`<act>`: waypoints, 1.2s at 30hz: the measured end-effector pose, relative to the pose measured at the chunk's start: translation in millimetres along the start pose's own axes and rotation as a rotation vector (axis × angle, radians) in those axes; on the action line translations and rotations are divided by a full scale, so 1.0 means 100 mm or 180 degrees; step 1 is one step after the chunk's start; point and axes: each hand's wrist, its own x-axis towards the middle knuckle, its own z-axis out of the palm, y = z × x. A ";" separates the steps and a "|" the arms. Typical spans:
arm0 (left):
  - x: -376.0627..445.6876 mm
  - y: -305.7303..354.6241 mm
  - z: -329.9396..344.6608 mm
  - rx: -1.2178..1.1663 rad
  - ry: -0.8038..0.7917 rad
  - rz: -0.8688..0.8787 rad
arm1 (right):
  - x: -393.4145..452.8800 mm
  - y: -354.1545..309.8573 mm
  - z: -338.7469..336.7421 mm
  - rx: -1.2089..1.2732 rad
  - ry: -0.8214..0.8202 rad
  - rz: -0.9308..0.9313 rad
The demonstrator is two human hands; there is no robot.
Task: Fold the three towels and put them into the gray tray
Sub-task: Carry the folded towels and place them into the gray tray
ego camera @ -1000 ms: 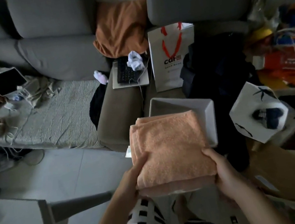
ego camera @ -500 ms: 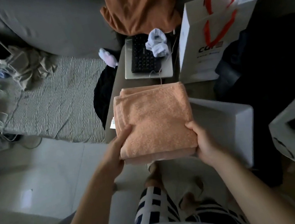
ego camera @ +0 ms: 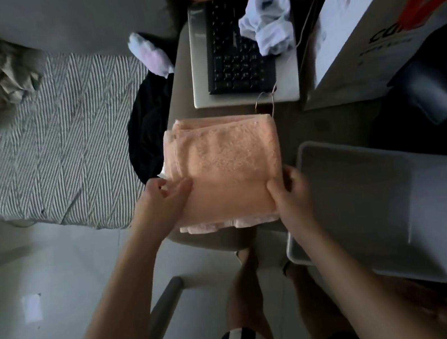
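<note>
Gripping the folded stack of towels point(ego camera: 223, 166) at its two near corners, I have my left hand point(ego camera: 166, 195) clasped on the left edge, thumb on top and fingers tucked under, and my right hand point(ego camera: 289, 190) clasped on the right edge the same way. The stack is peach-coloured, several layers thick, with a paler fringe showing along the near edge. It lies over the rounded end of a sofa seat point(ego camera: 219, 238); whether it rests fully on the cushion or is partly lifted, I cannot tell. The gray tray point(ego camera: 384, 201) sits just beside the stack on its right, tilted, with nothing in it. Beyond the towels lies a laptop point(ego camera: 239, 57) with a crumpled white cloth point(ego camera: 269, 25) on its keys, and a white paper bag point(ego camera: 369, 20) stands to the right.
</note>
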 end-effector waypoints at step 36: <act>-0.75 -0.15 3.44 0.2666 -0.1533 0.1362 | 0.47 2.04 -1.84 -0.0643 -0.0066 0.1273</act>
